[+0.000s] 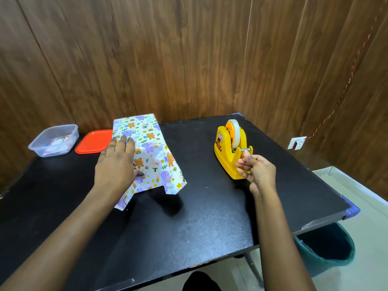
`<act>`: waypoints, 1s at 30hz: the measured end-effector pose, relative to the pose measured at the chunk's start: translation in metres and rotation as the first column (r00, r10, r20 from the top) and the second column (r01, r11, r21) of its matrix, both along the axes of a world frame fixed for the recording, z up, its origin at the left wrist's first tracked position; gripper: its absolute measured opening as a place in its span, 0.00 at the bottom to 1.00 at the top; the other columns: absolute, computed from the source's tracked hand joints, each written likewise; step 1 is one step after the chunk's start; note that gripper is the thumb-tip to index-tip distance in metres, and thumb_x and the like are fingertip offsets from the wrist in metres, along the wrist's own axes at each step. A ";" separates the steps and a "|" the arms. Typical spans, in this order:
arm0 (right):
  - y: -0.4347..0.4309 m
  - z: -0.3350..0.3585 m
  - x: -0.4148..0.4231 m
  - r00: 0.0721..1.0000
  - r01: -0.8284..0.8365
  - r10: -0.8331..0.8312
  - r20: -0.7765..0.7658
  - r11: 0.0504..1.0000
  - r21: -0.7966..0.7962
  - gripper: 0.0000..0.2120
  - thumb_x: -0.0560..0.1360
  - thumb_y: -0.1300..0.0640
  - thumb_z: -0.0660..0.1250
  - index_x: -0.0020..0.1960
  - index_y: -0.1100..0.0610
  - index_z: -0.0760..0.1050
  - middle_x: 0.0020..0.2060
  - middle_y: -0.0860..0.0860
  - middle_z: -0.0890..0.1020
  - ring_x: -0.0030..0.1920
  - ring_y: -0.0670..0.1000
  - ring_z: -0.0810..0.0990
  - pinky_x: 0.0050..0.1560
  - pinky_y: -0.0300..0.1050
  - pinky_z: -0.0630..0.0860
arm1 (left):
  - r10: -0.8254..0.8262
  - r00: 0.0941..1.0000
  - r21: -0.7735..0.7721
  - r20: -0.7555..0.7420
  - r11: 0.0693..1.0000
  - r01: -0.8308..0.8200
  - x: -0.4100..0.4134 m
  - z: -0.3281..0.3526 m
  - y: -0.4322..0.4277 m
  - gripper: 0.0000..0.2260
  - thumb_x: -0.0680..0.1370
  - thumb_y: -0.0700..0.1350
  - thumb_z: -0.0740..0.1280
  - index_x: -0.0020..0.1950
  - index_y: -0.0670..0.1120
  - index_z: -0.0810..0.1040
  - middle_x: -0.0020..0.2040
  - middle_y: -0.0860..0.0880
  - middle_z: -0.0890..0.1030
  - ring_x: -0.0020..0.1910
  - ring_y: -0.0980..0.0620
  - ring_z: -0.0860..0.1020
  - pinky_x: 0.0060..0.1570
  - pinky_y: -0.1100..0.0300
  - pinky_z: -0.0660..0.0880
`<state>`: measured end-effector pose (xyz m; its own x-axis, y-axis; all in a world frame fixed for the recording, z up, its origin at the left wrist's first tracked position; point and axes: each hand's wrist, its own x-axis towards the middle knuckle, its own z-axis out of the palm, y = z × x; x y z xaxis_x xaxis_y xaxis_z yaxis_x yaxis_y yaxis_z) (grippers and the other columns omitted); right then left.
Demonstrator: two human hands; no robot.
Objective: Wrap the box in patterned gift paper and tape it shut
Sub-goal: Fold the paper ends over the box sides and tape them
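Black desk (189, 227), mid-wrap: the right hand (257, 172), fingers curled, pinches what looks like the tape (234, 131) end at the cutter of the yellow dispenser (227, 158). The left hand (115, 162) lies flat, fingers straight, pressing the paper (153, 152) over the box, hidden beneath it left of centre. Taping the seam appears in hand; next, a strip must be torn off and carried across with the fold held down. A tub (53, 140) and red lid (93, 141) sit at the far edge.

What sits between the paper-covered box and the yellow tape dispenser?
Nothing. The head view shows only bare black table between the paper-covered box and the tape dispenser.
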<state>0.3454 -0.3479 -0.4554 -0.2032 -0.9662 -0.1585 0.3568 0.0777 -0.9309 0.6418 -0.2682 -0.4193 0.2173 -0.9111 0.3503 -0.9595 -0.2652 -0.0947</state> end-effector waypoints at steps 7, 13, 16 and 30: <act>-0.001 0.001 0.002 0.999 -0.020 0.019 0.027 1.000 0.008 0.10 0.77 0.59 0.66 0.37 0.60 0.74 0.35 0.56 0.80 0.36 0.51 0.80 0.36 0.44 0.81 | 0.006 1.000 0.007 0.004 1.000 -0.006 -0.002 0.001 0.002 0.42 0.70 0.56 0.72 0.75 0.42 0.55 0.76 0.44 0.57 0.75 0.44 0.55 0.70 0.49 0.59; -0.002 -0.001 0.002 0.999 -0.034 0.034 0.019 0.999 0.012 0.11 0.76 0.57 0.67 0.36 0.60 0.73 0.33 0.55 0.79 0.36 0.51 0.81 0.37 0.46 0.81 | 0.003 1.000 -0.002 -0.008 1.000 -0.003 0.001 0.000 0.001 0.42 0.68 0.54 0.75 0.74 0.41 0.58 0.75 0.42 0.60 0.74 0.42 0.58 0.69 0.48 0.61; -0.003 -0.001 0.005 0.991 -0.010 0.005 0.137 0.999 0.035 0.11 0.76 0.59 0.66 0.37 0.61 0.73 0.32 0.56 0.79 0.35 0.52 0.81 0.34 0.44 0.81 | 0.000 1.000 0.002 -0.005 1.000 0.000 0.001 -0.001 0.000 0.42 0.68 0.55 0.75 0.74 0.41 0.58 0.75 0.43 0.60 0.74 0.42 0.57 0.69 0.48 0.60; 0.067 0.027 0.049 0.906 -0.418 0.424 -0.007 0.889 -0.186 0.08 0.76 0.66 0.63 0.38 0.62 0.72 0.27 0.53 0.77 0.28 0.48 0.80 0.29 0.39 0.77 | 0.018 1.000 -0.001 0.026 1.000 -0.018 -0.008 0.000 -0.003 0.41 0.69 0.55 0.73 0.75 0.42 0.57 0.75 0.43 0.59 0.74 0.42 0.57 0.69 0.46 0.60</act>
<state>0.3942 -0.2807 -0.4285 0.2314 -0.9725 0.0251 0.3585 0.0613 -0.9315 0.6342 -0.2714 -0.4192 0.2247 -0.9070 0.3562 -0.9519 -0.2825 -0.1190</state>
